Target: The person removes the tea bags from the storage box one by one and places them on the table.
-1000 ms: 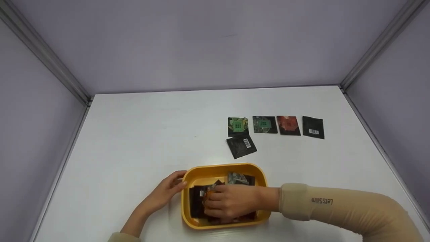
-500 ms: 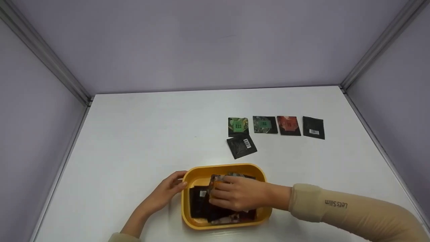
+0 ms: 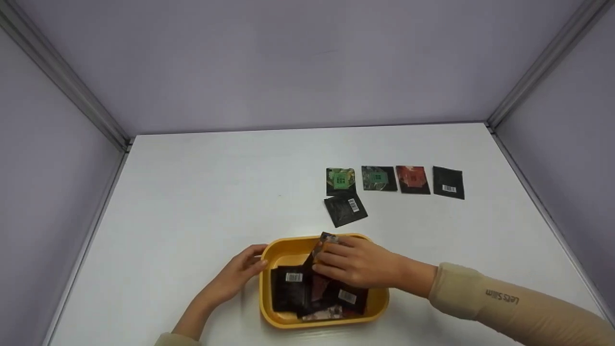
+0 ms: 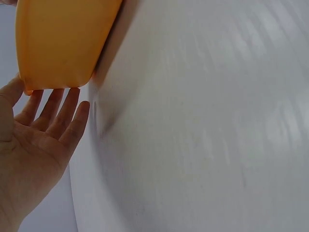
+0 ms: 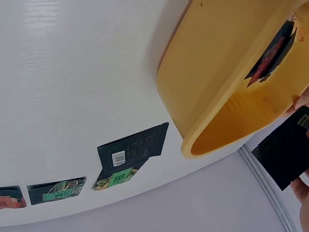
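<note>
The right hand point(image 3: 358, 263) is pinching an orange-and-grey-printed sachet point(image 3: 328, 237) between thumb and fingers, and over the last second it is shifting from the middle of the yellow tray point(image 3: 289, 253) toward the far rim, bringing the sachet up out of the pile. In the head view the sachet's tip is now showing across that rim, while the right wrist view is catching its black back. This move is uncovering what is lying below: a left barcode sachet point(image 3: 289, 298), a right barcode sachet point(image 3: 348, 298) and a pale-patterned sachet point(image 3: 324, 314) along the near side. The left hand is not shifting; its fingers point(image 4: 63, 112) are staying extended and slightly spread against the tray's left end, the thumb resting by the rim, apparently steadying it. Beyond the tray, the sachets on the white table point(image 3: 202, 192) are lying just as they were: a green-labelled sachet point(image 3: 340, 180), a teal-labelled sachet point(image 3: 379, 178), a red sachet point(image 3: 413, 179) and a black sachet point(image 3: 448, 182) are forming a row, with a tilted barcode sachet point(image 3: 346, 210) overlapping the first one's lower edge. By this judgement, one sachet is being separated from the pile, while several others are remaining inside.
</note>
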{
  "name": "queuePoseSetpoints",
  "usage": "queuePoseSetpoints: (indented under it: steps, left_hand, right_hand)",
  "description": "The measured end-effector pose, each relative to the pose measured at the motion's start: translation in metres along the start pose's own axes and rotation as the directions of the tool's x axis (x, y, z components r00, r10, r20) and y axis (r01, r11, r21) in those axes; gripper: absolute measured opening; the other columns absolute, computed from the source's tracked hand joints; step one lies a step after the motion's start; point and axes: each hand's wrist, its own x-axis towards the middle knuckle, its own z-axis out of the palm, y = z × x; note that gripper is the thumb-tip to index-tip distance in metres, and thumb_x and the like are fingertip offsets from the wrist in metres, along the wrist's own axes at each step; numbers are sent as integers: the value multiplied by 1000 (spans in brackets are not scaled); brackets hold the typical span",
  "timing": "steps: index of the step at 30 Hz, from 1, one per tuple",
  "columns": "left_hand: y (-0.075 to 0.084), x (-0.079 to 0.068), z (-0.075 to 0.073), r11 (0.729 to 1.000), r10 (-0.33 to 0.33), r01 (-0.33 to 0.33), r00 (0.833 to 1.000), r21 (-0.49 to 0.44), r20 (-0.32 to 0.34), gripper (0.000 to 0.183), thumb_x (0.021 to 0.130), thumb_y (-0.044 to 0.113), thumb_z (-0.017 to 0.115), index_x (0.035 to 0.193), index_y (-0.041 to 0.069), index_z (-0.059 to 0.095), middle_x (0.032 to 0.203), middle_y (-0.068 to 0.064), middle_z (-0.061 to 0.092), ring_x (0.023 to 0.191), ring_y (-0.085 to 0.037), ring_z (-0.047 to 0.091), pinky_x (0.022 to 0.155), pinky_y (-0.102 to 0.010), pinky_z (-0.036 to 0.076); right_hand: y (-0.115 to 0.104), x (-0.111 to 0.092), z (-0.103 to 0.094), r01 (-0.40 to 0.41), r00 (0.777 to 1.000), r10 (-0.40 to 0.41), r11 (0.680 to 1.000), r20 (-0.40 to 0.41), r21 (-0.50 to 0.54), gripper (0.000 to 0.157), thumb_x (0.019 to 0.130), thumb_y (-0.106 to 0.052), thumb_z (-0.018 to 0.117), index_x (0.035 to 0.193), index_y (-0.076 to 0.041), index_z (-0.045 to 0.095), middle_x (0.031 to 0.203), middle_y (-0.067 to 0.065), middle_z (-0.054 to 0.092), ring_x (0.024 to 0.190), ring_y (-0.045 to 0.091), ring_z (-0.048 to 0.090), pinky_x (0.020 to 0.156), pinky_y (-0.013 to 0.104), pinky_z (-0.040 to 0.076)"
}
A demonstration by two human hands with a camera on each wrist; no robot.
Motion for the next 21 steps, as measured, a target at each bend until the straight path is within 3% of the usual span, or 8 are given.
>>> queuePoseSetpoints:
  steps: [10,14,21]
  left_hand:
    - [0,0,-1,1000,-1,1,1000,-6,3,48,104,29,53,146,6,44,139,-13,54,127,-31,53,104,-45,46]
    - [0,0,0,1000,-6,6,1000,-1,-5,49,104,30,53,145,6,44,138,-13,55,125,-31,54,104,-45,46]
    - [0,-1,0,1000,-6,6,1000,0,-10,47,104,29,53,144,7,46,138,-13,55,125,-31,55,103,-45,47]
  right_hand:
    - [11,-17,-4,-124,992,124,992,-33,5,46,109,-9,25,127,-10,67,119,5,68,109,22,64,84,35,53]
    - [16,-25,-5,-171,984,171,985,-49,-8,42,109,-13,29,126,-9,68,119,6,69,107,22,65,84,35,54]
    - [30,-44,-3,-281,951,276,959,-137,-21,40,109,-14,33,121,-8,70,112,7,71,99,24,67,74,37,55]
